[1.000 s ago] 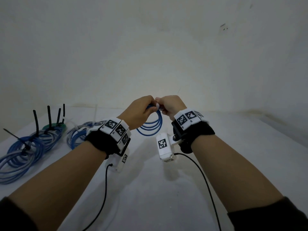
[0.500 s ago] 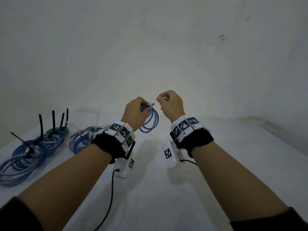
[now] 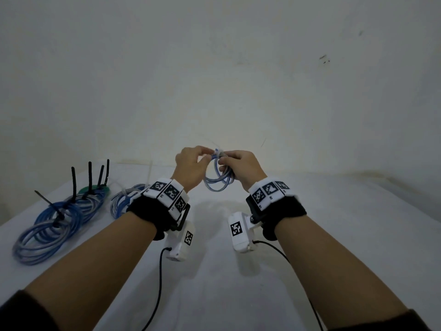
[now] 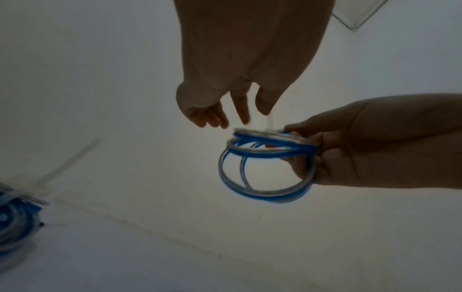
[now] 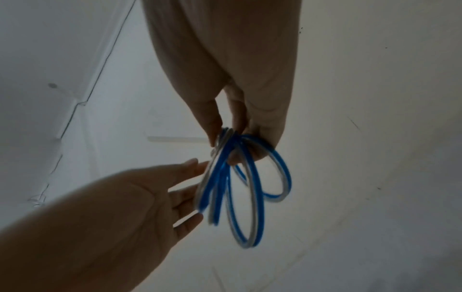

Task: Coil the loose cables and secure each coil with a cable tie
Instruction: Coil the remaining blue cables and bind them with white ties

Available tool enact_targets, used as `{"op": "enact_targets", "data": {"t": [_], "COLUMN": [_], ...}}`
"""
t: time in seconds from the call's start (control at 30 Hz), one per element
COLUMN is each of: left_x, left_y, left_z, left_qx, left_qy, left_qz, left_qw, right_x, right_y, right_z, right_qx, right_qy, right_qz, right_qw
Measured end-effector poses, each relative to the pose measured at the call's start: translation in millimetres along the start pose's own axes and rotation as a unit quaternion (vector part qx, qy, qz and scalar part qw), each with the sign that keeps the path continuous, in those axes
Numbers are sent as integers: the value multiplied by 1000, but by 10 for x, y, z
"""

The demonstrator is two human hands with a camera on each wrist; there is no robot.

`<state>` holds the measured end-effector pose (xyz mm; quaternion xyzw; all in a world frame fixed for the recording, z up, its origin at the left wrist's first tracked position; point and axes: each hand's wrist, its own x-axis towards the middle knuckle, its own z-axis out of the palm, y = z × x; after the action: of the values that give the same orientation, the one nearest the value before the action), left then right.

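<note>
A small blue-and-white cable coil (image 3: 218, 181) hangs above the white table (image 3: 226, 283), and my right hand (image 3: 224, 163) grips its top with curled fingers. The wrist views show that grip on the coil (image 5: 250, 197) by the right hand (image 5: 225, 142). A pale translucent cable tie (image 5: 175, 139) sticks out sideways from the bundled top; it shows again as the tie (image 4: 270, 122) just under my left thumb. My left hand (image 3: 205, 158) is beside the coil (image 4: 265, 177), its fingers (image 5: 187, 195) straight and just touching the loops, holding nothing I can see.
Several tied coils (image 3: 59, 218) with upright black ties lie at the table's left, with a green roll (image 3: 95, 188) behind them. Another coil (image 3: 121, 201) sits partly behind my left wrist. A plain wall stands close behind the table.
The coil has passed from my left hand to my right. The left hand has let go and straightened its fingers; the right, which was pulling the tie away, has come back onto the coil.
</note>
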<state>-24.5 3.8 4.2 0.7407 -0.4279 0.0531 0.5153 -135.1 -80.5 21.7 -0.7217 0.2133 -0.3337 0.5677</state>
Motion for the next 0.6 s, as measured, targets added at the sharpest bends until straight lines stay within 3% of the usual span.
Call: {"op": "enact_targets", "data": {"t": [0.07, 0.17, 0.3, 0.47, 0.6], "left_x": [9, 4, -36, -100, -194], "left_y": [-78, -119, -165, -333, -552], "left_z": [-44, -139, -298, -624, -938], "left_qx": [3, -58, -57, 3, 32], "left_qy": [26, -32, -40, 45, 59], "left_qz": [9, 29, 19, 0, -66], "left_qw": [1000, 997, 997, 999, 996], "right_x": [-16, -47, -65, -101, -157], "right_y": [-8, -27, -42, 28, 91], "right_z": [0, 54, 219, 571, 915], "right_qx": [33, 79, 152, -20, 7], "right_qy": [-32, -74, -65, -104, -131], "right_qz": [4, 10, 21, 29, 67], "right_qw": [999, 994, 986, 994, 989]}}
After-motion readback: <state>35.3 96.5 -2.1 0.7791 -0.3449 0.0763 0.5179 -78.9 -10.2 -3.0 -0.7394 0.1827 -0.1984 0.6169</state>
